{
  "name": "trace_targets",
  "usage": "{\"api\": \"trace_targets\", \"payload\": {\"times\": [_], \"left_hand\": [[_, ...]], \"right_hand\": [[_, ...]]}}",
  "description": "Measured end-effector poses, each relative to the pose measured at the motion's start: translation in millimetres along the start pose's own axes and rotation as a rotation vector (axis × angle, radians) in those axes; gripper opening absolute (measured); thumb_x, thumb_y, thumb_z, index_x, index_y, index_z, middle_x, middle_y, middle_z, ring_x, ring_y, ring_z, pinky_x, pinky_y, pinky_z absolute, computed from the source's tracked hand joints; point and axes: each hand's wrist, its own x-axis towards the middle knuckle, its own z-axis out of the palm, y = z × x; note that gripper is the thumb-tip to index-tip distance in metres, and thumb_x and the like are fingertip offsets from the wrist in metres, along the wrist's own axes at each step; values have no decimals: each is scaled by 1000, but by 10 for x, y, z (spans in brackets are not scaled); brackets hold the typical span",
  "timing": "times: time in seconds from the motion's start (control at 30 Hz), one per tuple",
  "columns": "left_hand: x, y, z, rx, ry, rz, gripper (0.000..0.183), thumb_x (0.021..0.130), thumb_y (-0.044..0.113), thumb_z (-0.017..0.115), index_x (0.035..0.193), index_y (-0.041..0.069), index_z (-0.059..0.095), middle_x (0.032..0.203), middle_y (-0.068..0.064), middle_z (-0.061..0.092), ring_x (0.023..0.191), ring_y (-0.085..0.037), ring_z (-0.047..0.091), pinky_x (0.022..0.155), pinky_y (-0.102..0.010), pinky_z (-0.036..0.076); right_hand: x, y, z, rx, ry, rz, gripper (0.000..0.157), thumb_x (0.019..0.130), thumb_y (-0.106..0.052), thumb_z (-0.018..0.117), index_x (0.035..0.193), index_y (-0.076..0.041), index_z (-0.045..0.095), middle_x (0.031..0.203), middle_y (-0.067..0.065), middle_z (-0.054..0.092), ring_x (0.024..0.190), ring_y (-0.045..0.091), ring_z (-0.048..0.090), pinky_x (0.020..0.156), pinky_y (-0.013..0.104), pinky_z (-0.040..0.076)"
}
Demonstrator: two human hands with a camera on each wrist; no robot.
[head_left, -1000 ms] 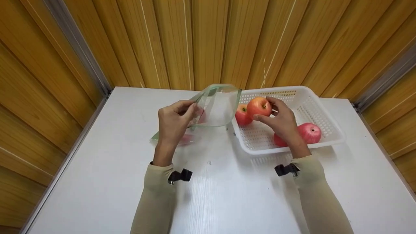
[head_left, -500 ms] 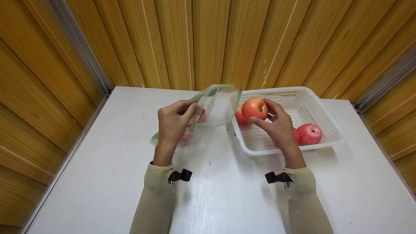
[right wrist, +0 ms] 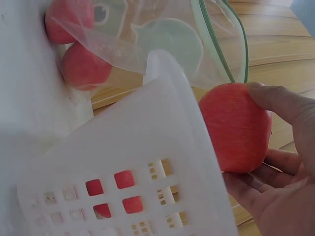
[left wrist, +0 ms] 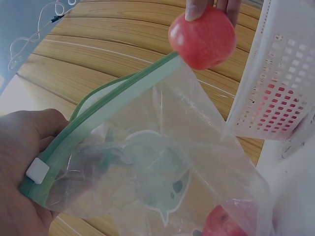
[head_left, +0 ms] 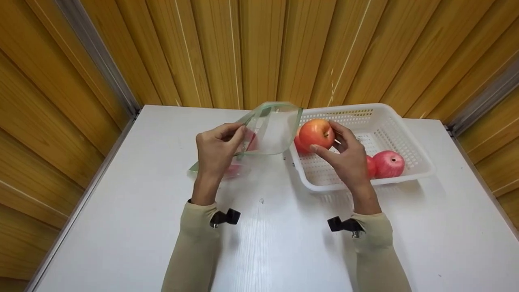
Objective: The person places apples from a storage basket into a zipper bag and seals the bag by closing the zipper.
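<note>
Pinches bag [head_left: 271,134] with left hand [head_left: 215,149], grips apple [head_left: 316,134] with right hand [head_left: 346,157]; apparently is loading, next probably must guide left, inside.

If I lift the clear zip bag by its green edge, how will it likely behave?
The zip bag will probably flop, since it looks thin and creased. Two red apples sit low inside, so it likely hangs bottom-heavy and may swing. Its green edge looks straighter than the rest, so is perhaps stiffer.
</note>
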Motion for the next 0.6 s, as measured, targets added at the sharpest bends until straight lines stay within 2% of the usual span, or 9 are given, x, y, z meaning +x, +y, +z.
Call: {"api": "trace_targets", "payload": {"times": [0.23, 0.6], "left_hand": [[-7, -10, -15, 12, 9, 8, 10, 97, 6, 78, 101, -2, 83, 94, -7, 81, 75, -12, 75, 71, -27, 62], [-20, -2, -31, 12, 8, 6, 11, 97, 5, 78, 103, -2, 83, 94, -7, 81, 73, -11, 72, 71, -27, 62]], "right_hand": [[-30, -68, 52, 22, 15, -29, 77, 87, -16, 91, 153, -1, 52, 151, 8, 55, 138, 19, 55, 112, 35, 47], [-74, -149, 136, 38, 59, -160, 76, 84, -4, 91, 150, 1, 55, 147, 9, 58, 134, 22, 57, 111, 34, 48]]}}
